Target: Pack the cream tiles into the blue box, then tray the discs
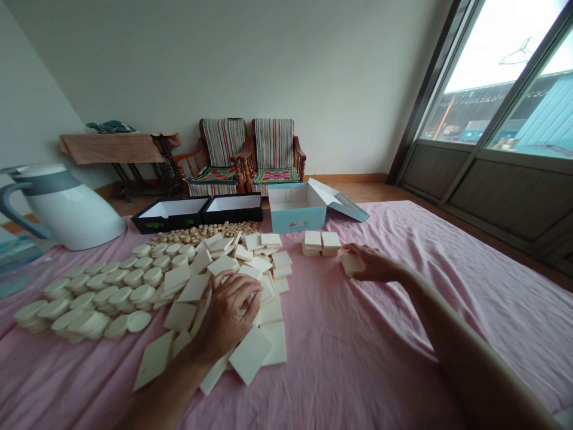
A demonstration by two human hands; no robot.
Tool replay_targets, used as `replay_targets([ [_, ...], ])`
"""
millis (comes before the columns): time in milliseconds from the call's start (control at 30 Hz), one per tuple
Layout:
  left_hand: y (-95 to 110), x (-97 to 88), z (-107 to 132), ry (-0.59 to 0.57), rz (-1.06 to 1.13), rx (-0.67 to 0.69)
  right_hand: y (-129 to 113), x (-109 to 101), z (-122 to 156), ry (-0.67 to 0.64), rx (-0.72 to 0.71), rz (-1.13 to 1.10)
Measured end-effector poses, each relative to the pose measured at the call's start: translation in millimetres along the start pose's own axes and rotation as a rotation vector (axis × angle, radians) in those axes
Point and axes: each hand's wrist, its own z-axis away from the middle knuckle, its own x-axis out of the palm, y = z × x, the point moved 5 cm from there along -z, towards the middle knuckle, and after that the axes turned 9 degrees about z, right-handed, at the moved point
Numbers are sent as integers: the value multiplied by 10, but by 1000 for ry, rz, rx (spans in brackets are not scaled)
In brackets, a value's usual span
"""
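My left hand (233, 301) is curled over a loose pile of pale square wooden tiles (253, 352), its thumb and fingers closed around a tile that they partly hide. Out to the right, my right hand (369, 263) grips a small stack of square wooden tiles (351, 264) resting on the pink cloth. Just to the left of that stack stand two neat stacks of the same tiles, one on the left (312, 240) and one on the right (330, 241). My right fingertips are on the far side of the held stack.
Rows of stacked round wooden discs (119, 298) lie on the left, with small wooden beads (210, 231) behind. A black box (174, 224) and a light blue box (298, 218) with a tilted lid (344, 203) line the back. A white jug (74, 206) stands at far left.
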Motion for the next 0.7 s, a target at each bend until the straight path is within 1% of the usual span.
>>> replay_targets([
  [67, -4, 5, -1, 1, 0, 2, 8, 1, 16, -19, -16, 8],
  [167, -9, 14, 0, 1, -2, 4, 37, -3, 19, -12, -22, 13],
  [267, -12, 15, 8, 1, -1, 3, 46, 24, -10, 22, -31, 9],
  [367, -15, 13, 14, -7, 5, -8, 34, 99, -57, 88, -19, 12],
  [467, -20, 10, 14, -13, 13, -20, 24, 215, -105, 151, 22, 28],
  [567, -23, 12, 16, -16, 16, -20, 49, 306, -148, 219, 107, 43],
  [633, -26, 15, 19, -18, 15, -19, 74, 346, -171, 245, 164, 45],
  [700, -27, 18, 20, -17, 13, -15, 85, 373, -187, 254, 183, 54],
])
